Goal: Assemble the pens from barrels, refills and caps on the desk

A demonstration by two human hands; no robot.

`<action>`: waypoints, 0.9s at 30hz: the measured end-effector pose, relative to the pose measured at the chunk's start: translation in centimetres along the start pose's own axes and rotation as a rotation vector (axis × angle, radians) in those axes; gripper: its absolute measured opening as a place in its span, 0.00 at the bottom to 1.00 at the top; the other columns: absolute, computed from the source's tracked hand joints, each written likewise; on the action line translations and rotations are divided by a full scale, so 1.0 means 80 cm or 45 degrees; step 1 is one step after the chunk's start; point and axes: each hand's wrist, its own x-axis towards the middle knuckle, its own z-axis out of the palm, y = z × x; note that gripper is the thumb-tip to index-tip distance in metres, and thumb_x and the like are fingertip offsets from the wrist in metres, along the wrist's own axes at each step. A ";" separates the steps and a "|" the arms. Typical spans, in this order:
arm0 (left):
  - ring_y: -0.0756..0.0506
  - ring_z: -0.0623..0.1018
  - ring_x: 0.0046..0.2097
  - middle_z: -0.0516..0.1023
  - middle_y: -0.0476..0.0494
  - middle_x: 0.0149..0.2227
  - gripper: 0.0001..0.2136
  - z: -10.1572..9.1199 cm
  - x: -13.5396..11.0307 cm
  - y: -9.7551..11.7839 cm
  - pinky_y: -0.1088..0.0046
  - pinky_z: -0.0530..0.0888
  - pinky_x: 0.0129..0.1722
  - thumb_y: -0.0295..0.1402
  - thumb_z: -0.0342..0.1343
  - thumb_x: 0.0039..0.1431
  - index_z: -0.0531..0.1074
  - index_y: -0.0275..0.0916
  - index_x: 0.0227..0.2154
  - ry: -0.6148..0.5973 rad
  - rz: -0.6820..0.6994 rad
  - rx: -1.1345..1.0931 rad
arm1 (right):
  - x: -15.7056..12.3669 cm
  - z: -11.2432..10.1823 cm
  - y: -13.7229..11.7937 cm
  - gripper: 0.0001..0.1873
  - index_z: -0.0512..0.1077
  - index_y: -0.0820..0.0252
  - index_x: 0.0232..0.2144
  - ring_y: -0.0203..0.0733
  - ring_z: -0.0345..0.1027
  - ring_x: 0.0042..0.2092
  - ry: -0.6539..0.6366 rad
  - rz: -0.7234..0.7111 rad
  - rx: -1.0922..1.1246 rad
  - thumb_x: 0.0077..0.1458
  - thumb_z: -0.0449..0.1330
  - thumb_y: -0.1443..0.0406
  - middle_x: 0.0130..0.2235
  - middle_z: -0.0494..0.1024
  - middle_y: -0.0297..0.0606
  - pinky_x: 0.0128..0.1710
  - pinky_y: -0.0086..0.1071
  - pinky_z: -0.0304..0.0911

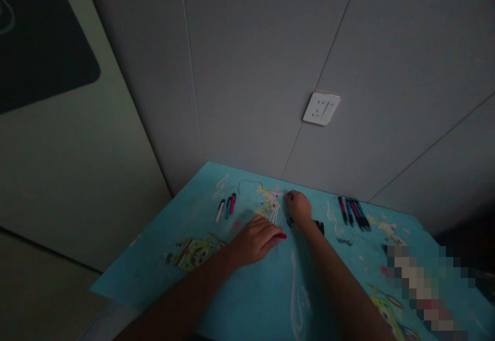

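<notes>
Gripping, left hand: the left hand (253, 240) pinches a slim red plastic pen piece (281, 236) between thumb and fingers, its end poking out to the right, above the middle of the table.
Reaching, right hand: the right hand (299, 208) is lowered near the table's far edge, fingers curled at a small dark item (289, 195); whether it is grasped cannot be told.
Thin white sticks: a fanned bunch of thin white sticks (275, 212) lies between the two hands, toward the far edge.
Dark pieces: short black pen-like pieces (320, 227) lie partly hidden by the right forearm.
Left group: a white tube with a dark end (219, 212), a blue tube with a dark end (228, 208) and a red tube with a dark end (232, 204) lie close together near the far left corner.
Right group: a row of slim pens in black, red and blue (355, 213) lies by the far edge, toward the far right corner.
Table: a light-blue tabletop with cartoon prints (247, 299), its far edge along a grey panelled wall (247, 72).
Wall: a white socket plate (322, 109) sits above the far edge.
Right side: a pixelated patch hides what is there.
</notes>
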 end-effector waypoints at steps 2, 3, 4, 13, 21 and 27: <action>0.45 0.75 0.40 0.77 0.42 0.36 0.08 0.000 -0.001 -0.001 0.64 0.70 0.44 0.33 0.49 0.66 0.71 0.38 0.42 -0.011 -0.046 0.025 | -0.004 -0.007 0.000 0.14 0.76 0.61 0.37 0.45 0.74 0.39 0.020 -0.020 0.056 0.59 0.55 0.59 0.37 0.80 0.47 0.40 0.33 0.62; 0.45 0.75 0.41 0.76 0.43 0.36 0.08 0.001 -0.001 -0.002 0.64 0.70 0.44 0.33 0.50 0.66 0.71 0.38 0.42 -0.015 -0.073 0.037 | -0.008 -0.011 0.000 0.15 0.76 0.61 0.38 0.44 0.74 0.38 0.027 -0.036 0.093 0.59 0.54 0.59 0.37 0.81 0.46 0.40 0.33 0.63; 0.44 0.75 0.41 0.76 0.43 0.37 0.08 0.002 -0.001 -0.002 0.64 0.70 0.45 0.33 0.50 0.66 0.71 0.38 0.42 -0.013 -0.100 0.046 | -0.014 -0.017 0.000 0.16 0.76 0.62 0.39 0.44 0.74 0.37 0.031 -0.055 0.132 0.60 0.52 0.58 0.36 0.81 0.46 0.39 0.33 0.64; 0.45 0.74 0.42 0.74 0.43 0.38 0.08 0.018 -0.001 -0.007 0.67 0.71 0.45 0.33 0.49 0.67 0.72 0.40 0.43 0.012 -0.344 -0.004 | -0.138 -0.069 0.004 0.16 0.75 0.57 0.44 0.45 0.72 0.42 -0.020 -0.283 0.603 0.64 0.52 0.57 0.42 0.78 0.44 0.43 0.37 0.68; 0.45 0.73 0.42 0.73 0.43 0.38 0.09 0.025 -0.003 -0.012 0.68 0.71 0.43 0.33 0.49 0.67 0.72 0.39 0.44 -0.037 -0.345 -0.056 | -0.165 -0.068 -0.007 0.15 0.73 0.54 0.49 0.45 0.71 0.40 -0.107 -0.375 0.643 0.63 0.54 0.60 0.41 0.78 0.43 0.41 0.38 0.68; 0.45 0.73 0.42 0.74 0.43 0.38 0.09 0.025 -0.003 -0.010 0.67 0.71 0.44 0.33 0.49 0.67 0.72 0.39 0.43 -0.121 -0.318 -0.084 | -0.169 -0.064 -0.005 0.14 0.73 0.53 0.49 0.44 0.72 0.40 -0.080 -0.387 0.592 0.62 0.57 0.61 0.43 0.79 0.40 0.45 0.39 0.68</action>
